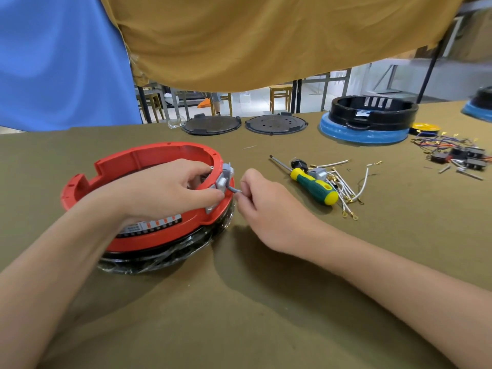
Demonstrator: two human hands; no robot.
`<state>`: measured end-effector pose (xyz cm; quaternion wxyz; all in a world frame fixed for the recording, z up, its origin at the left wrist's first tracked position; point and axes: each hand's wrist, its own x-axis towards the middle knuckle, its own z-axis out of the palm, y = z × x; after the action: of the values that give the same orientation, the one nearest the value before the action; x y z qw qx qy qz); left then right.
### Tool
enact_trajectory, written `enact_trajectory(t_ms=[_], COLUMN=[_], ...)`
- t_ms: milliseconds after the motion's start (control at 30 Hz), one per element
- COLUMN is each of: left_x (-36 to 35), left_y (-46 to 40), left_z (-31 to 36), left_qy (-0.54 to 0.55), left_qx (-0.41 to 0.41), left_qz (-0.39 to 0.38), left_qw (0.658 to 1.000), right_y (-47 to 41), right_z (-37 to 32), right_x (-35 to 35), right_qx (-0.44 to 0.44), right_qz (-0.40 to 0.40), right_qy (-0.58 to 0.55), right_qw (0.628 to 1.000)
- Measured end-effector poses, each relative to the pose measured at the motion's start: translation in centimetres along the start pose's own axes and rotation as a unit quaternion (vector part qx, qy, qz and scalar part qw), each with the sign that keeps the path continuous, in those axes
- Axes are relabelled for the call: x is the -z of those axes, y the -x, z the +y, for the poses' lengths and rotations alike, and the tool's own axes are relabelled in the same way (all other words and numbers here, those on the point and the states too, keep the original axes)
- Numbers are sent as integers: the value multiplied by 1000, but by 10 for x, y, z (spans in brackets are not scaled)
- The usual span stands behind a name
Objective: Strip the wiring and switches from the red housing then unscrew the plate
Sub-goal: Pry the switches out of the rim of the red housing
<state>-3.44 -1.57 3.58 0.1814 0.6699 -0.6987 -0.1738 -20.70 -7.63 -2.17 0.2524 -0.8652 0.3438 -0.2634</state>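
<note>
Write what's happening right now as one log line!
left hand: holds grey switch on red housing | right hand: pinches its grey stem | screwdriver: lying on table

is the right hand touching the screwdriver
Apart. The head view shows bare cloth between the right hand, which pinches a grey stub at the red housing, and the screwdriver.

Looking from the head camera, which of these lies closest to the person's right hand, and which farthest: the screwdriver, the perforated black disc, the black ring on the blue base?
From the right hand:
1. Screwdriver, just to its right on the cloth.
2. Perforated black disc, farther back, at the table's far edge.
3. Black ring on the blue base, far back and to the right.
</note>
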Motion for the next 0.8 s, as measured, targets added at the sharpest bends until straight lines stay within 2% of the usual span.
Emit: enact_trajectory(t_ms=[267, 367, 567, 700, 800], left_x=[1, 1, -3, -4, -3], left_y=[3, 3, 0, -1, 0], left_z=[2, 1, 2, 1, 0], left_qy=[11, 2, -38, -49, -31], left_qx=[-1, 8, 21, 33, 34], left_qz=[-10, -4, 3, 7, 11], left_qw=[1000, 1000, 999, 998, 999], right_y=[-13, -8, 6, 1, -7], right_z=[14, 9, -22, -20, -6], right_x=[37, 30, -25, -29, -17], right_qx=[62, 49, -54, -89, -55], right_qz=[-76, -52, 42, 49, 15], right_qy=[62, 58, -24, -80, -57], right_qw=[993, 996, 997, 992, 997])
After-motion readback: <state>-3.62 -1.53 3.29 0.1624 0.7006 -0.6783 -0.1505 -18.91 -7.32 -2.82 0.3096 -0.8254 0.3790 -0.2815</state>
